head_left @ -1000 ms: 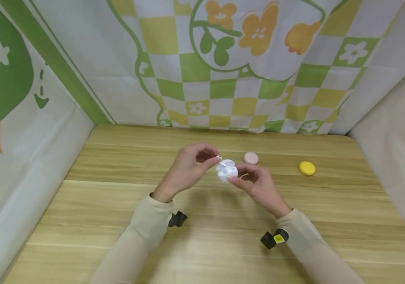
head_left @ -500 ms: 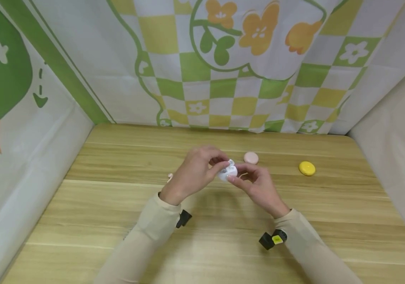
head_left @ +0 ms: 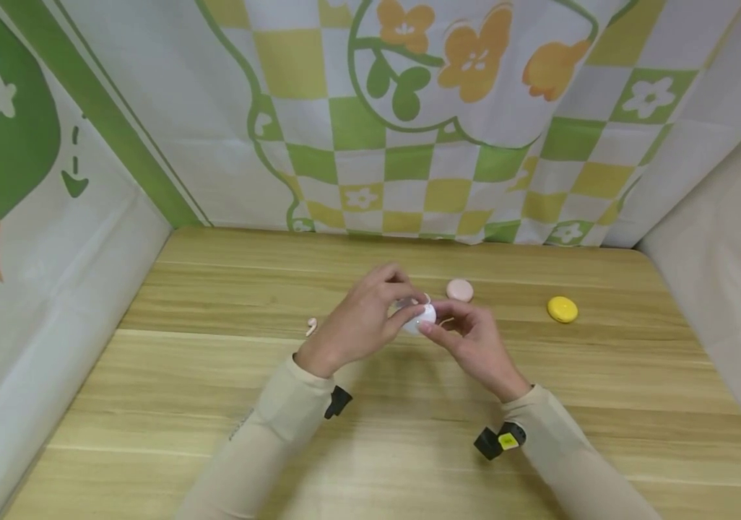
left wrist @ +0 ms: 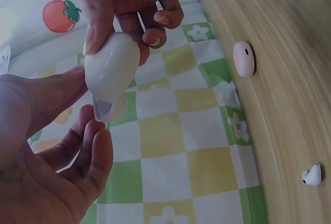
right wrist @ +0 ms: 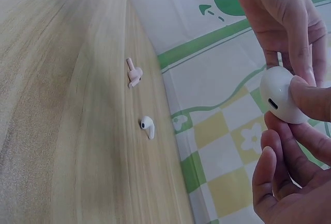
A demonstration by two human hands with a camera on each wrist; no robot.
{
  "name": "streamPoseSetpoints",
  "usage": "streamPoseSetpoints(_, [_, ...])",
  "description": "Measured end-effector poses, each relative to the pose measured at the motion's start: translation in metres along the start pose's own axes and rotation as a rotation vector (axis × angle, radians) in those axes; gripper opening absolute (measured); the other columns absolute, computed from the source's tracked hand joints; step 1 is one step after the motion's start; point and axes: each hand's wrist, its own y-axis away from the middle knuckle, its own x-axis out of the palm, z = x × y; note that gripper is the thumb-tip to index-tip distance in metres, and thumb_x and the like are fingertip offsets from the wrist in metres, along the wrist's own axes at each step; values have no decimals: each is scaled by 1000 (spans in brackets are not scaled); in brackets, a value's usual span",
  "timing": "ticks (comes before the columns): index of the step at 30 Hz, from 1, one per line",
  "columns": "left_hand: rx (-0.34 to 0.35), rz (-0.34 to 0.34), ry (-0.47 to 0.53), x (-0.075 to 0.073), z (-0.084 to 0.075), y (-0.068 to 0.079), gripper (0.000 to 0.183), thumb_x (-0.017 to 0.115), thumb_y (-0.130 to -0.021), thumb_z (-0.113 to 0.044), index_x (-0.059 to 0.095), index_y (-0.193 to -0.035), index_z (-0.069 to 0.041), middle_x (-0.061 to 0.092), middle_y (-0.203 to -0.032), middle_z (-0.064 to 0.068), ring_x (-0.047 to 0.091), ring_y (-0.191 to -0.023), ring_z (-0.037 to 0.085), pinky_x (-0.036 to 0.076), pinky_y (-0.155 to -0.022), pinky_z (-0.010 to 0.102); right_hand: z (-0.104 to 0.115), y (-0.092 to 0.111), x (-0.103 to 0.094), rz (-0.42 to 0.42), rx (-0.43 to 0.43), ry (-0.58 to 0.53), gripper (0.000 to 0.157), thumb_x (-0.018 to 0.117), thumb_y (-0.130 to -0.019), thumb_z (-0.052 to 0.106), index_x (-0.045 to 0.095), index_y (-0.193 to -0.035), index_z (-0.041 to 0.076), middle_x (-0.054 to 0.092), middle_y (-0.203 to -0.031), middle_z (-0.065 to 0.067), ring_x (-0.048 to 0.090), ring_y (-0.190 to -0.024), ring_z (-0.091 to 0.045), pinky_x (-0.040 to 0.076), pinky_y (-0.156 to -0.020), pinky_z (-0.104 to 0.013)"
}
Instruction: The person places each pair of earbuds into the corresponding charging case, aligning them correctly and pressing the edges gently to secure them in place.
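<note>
A glossy white earbud case [head_left: 421, 318] is held up above the table between both hands. My right hand [head_left: 468, 339] grips its body, thumb on the near side and fingers behind. My left hand [head_left: 364, 321] pinches at the case's lid side, with thumb and index finger right at its edge. In the left wrist view the lid [left wrist: 106, 110] stands tilted away from the body. The right wrist view shows the case's dark charging port [right wrist: 273, 104]. Whatever lies inside the case is hidden by the fingers.
A pink round case [head_left: 459, 290] lies behind my right hand, a yellow one [head_left: 562, 309] farther right. Pink earbud pieces [right wrist: 134, 73] and a white earbud [right wrist: 147, 125] lie on the wooden table [head_left: 214, 404]. A patterned curtain [head_left: 396, 166] hangs at the back.
My left hand has moved right from beside the case onto it. A white earbud showed in its fingertips a second ago; the fingers now cover the case's open side. My right hand stays put.
</note>
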Motion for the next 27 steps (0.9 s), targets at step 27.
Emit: streamPoseSetpoints(27, [-657, 161, -79, 32, 77, 15, 8, 72, -92, -9, 72, -99, -5, 69, -89, 5, 63, -75, 21, 53, -69, 41, -6, 5, -8, -8, 82, -5, 25, 76, -91, 7, 71, -115, 0, 69, -105, -11, 62, -95, -21, 54, -80, -25])
